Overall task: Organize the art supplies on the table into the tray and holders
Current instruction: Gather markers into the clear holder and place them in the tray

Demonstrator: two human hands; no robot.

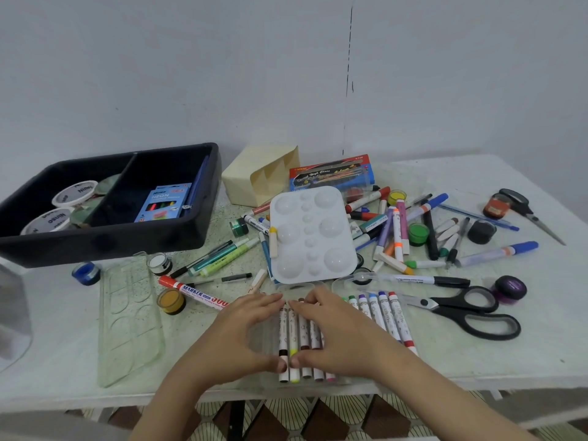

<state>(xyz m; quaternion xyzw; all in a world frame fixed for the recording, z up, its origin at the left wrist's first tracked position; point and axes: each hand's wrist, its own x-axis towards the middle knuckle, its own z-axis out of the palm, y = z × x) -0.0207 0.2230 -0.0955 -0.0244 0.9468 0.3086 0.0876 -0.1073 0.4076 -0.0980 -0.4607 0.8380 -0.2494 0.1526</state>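
Markers (302, 337), white-barrelled with coloured ends, sit in the curled grip of left hand (245, 332) and right hand (340, 332).

The left hand (241, 332) and right hand (337, 329) hide parts of the markers (294, 332), and the left edge crops the tray (105, 237).

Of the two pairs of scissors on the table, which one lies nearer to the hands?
The large pair with black handles, just right of the right hand gripping the marker case. The smaller pair lies far off, near the table's right edge.
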